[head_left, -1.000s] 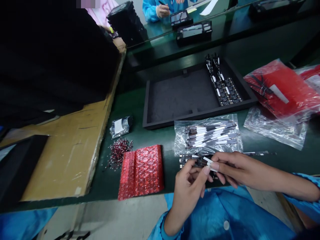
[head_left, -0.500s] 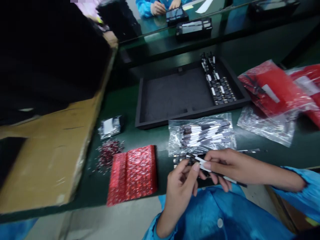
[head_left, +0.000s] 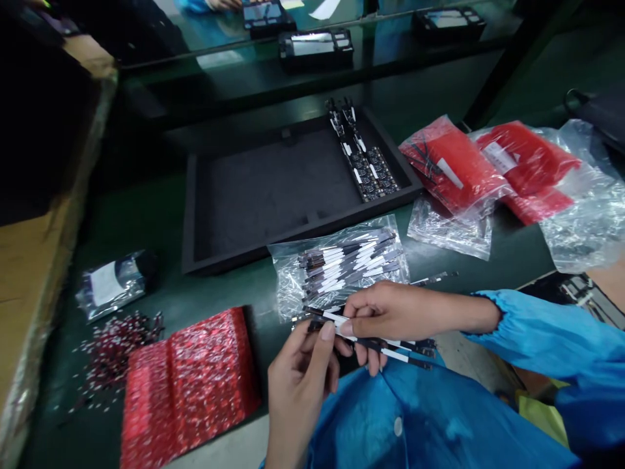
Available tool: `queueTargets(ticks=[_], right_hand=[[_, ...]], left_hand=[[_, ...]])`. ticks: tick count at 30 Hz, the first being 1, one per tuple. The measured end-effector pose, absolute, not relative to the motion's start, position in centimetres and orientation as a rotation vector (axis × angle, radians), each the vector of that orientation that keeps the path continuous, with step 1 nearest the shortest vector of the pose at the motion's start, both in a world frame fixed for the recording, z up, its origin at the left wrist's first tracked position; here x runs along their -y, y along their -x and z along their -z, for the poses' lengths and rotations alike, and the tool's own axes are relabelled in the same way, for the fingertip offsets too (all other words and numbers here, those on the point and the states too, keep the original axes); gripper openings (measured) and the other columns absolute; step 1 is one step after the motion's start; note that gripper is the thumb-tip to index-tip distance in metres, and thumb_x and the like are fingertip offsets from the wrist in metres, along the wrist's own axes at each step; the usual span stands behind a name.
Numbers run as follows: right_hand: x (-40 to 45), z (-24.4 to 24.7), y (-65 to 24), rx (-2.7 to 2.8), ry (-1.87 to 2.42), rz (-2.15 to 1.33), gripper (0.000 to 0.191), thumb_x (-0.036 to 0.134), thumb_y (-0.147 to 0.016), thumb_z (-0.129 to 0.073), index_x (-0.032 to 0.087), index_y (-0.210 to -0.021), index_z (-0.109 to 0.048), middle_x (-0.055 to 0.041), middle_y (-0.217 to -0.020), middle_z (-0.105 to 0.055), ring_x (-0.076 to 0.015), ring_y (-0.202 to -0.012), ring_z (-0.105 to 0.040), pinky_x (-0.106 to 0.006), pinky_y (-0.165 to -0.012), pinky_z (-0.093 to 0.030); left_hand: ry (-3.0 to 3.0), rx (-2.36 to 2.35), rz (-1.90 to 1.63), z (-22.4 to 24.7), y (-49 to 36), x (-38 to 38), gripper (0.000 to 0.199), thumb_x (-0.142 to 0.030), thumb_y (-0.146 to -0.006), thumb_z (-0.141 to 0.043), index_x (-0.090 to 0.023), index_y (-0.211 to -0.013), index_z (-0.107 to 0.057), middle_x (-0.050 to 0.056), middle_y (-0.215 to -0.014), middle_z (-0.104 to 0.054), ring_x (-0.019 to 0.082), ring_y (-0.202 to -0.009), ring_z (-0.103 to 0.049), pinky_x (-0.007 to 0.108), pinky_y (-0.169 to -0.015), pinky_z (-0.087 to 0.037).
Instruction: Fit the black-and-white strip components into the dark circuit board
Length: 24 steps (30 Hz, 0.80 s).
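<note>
Both my hands meet in front of my body, over the table's near edge. My left hand [head_left: 305,381] pinches one end of a thin black flex cable with white patches [head_left: 398,355] between thumb and fingertips. My right hand [head_left: 385,319] has its thumb on the same cable, fingers curled beneath; the cable's far end sticks out to the right below the wrist. Partly hidden under the hands lie more dark strips. Just beyond them is a clear plastic bag [head_left: 288,273] holding a bundle of similar black, grey and white flex cables [head_left: 349,257].
A black tray [head_left: 190,221] holds two rows of circuit boards [head_left: 364,163] at its right side. Red bubble wrap [head_left: 209,378], small dark-red pieces [head_left: 114,352] and a silvery bag [head_left: 110,283] lie left. Red packets in clear plastic [head_left: 459,166] lie right. Black boxes [head_left: 317,49] stand behind.
My view has swung to the right, so the table's things sit further left and more of the right side shows. Both hands stay together on the flex cable.
</note>
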State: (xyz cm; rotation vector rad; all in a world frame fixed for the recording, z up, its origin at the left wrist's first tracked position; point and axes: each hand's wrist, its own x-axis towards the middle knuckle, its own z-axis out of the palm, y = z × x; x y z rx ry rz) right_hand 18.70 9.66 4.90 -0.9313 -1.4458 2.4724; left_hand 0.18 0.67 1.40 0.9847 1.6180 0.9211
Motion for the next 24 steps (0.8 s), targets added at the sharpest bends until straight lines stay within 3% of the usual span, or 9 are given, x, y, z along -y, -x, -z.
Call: queueTargets(ticks=[4, 24], right_hand=[[-9.49, -4.24, -18.75, 1.449, 0.903, -2.468, 0.04, 0.057, -0.095, -0.067, 0.019, -0.083, -0.06, 0.0054, -0.07, -0.071, -0.0109, -0.061, -0.074, -0.023, -0.059, -0.062], [-9.55, -4.09, -18.8, 1.568, 0.937, -2.403, 0.039, 0.057, -0.097, -0.063, 0.021, -0.085, -0.059, 0.008, -0.067, -0.067, -0.0071, -0.049, -0.063, -0.02, -0.053, -0.057]], left_hand=[[-0.997, -1.637, -0.922, -1.46, -0.22, -0.71, 0.047, -0.069, -0.08, -0.061, -0.023, -0.07, -0.056, -0.015, -0.039, -0.046, 0.0, -0.027, -0.037, 0.011, -0.025, -0.022], [-1.002, -1.621, -0.928, -1.48, -0.27, -0.68, 0.045, -0.068, -0.081, -0.062, -0.024, -0.072, -0.058, -0.015, -0.039, -0.046, 0.001, -0.027, -0.039, 0.011, -0.025, -0.024]])
